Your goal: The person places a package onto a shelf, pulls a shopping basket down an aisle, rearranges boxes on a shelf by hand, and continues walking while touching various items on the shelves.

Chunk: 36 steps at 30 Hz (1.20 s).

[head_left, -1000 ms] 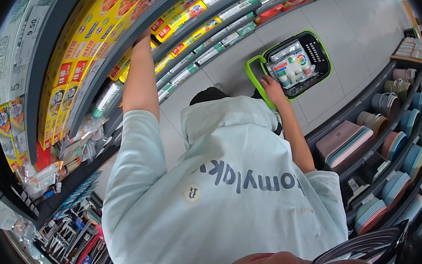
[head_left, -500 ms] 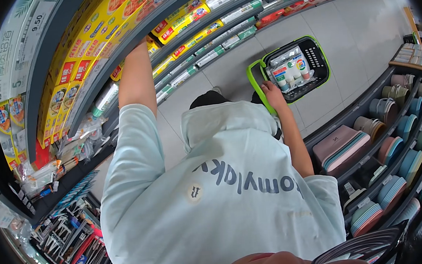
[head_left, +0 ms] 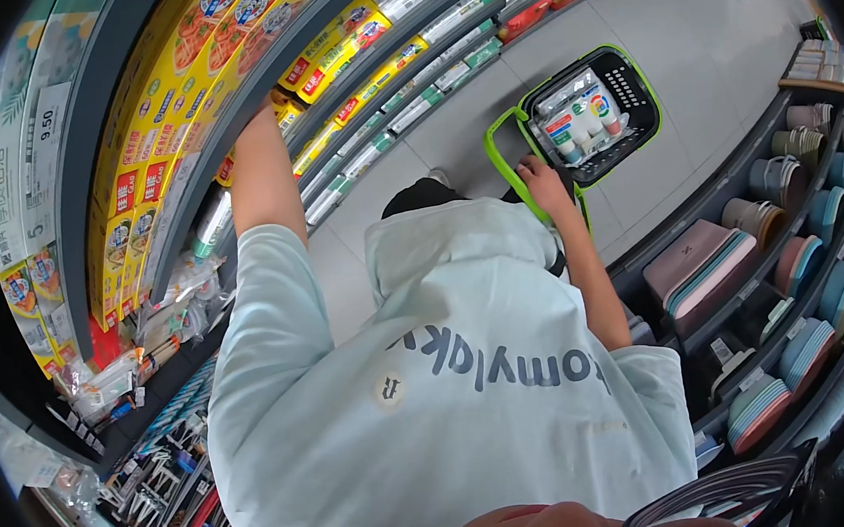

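My left forearm (head_left: 266,177) reaches up into the shelving at the left, and the hand is hidden behind a shelf edge (head_left: 230,130). Nearest to it are yellow boxes of film (head_left: 335,50) on the tier beyond. At the right, my right hand (head_left: 542,183) is closed round the green handle (head_left: 505,161) of a black shopping basket (head_left: 635,94) with a green rim. A clear pack of small bottles or cups (head_left: 583,127) lies in the basket.
Large yellow boxes (head_left: 155,136) fill the near left shelf, beside a 9.50 price tag (head_left: 48,120). Bowls (head_left: 761,409) and a stack of pink trays (head_left: 700,264) stand on the right shelves. Grey floor tiles (head_left: 693,29) lie between.
The left shelves and the yellow boxes have shifted in view. My left forearm has moved slightly left and down. My right hand still holds the handle.
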Motion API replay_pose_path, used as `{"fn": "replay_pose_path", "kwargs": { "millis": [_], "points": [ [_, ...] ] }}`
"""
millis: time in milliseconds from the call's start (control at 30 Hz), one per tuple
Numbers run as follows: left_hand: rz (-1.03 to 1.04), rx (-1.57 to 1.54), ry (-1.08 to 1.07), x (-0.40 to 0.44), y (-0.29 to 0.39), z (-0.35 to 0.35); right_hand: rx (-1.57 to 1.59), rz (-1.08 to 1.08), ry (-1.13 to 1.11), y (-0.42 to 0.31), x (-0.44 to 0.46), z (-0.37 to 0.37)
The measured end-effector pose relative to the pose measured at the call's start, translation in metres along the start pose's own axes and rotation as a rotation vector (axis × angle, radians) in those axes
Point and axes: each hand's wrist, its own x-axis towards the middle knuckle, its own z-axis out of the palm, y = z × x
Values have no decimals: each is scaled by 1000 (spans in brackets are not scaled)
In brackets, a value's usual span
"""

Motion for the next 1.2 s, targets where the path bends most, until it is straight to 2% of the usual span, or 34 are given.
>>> {"fn": "replay_pose_path", "kwargs": {
  "millis": [267,1200],
  "points": [
    [-106,-130,21,1,7,-5,11,-20,41,0,0,3],
    [-534,-626,145,-2,35,-26,-88,-52,-25,3,12,14]
  ]
}}
